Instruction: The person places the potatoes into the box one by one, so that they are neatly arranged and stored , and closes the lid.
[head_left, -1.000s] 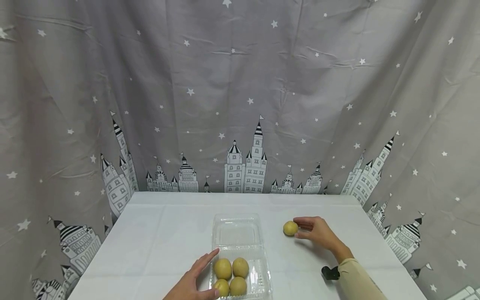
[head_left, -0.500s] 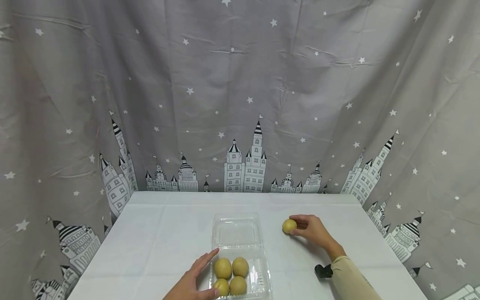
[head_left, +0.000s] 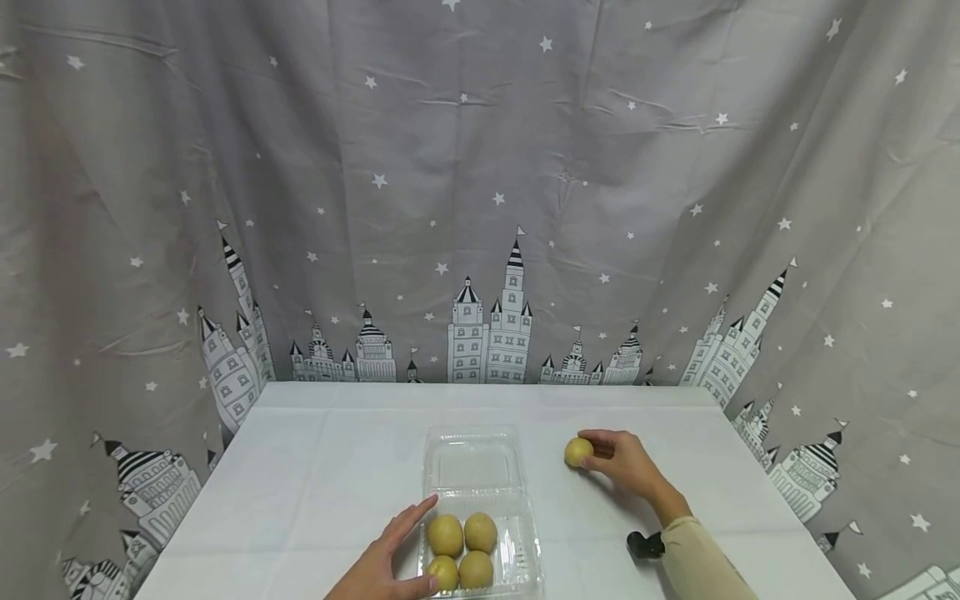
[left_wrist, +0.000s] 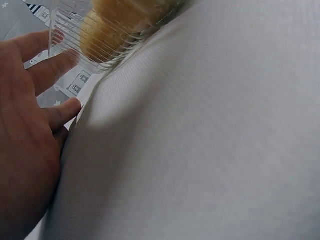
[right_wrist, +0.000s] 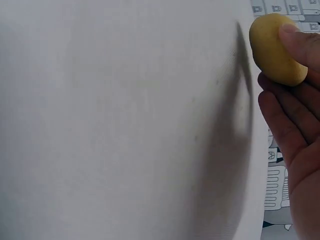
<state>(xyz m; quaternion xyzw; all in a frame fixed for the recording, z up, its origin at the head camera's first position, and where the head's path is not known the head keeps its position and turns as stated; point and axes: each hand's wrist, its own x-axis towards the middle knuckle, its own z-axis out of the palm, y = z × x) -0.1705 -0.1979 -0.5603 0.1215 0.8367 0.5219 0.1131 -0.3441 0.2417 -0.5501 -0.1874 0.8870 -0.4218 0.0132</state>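
Observation:
My right hand (head_left: pixel 628 463) pinches a small yellow potato (head_left: pixel 577 452) between thumb and fingers, right of the clear box. In the right wrist view the thumb lies on top of this smooth oval potato (right_wrist: pixel 276 47), with fingers beneath it. My left hand (head_left: pixel 386 557) rests at the left side of the clear plastic clamshell box (head_left: pixel 525 542), thumb and fingers spread. Several potatoes (head_left: pixel 445 536) sit in the left part of the box. The left wrist view shows straight fingers (left_wrist: pixel 57 70) against the ribbed box wall, with potatoes (left_wrist: pixel 97 37) behind it.
The box's lid (head_left: pixel 474 461) lies folded back, away from me. A white cloth covers the table (head_left: pixel 337 467). Near my right sleeve is a small black object (head_left: pixel 643 545), apparently at the wrist. A grey curtain (head_left: pixel 465 167) with stars and castles hangs behind.
My right hand has moved slightly left and closed its thumb and fingers on the potato, which shifted a little. The left hand and the box have stayed in place.

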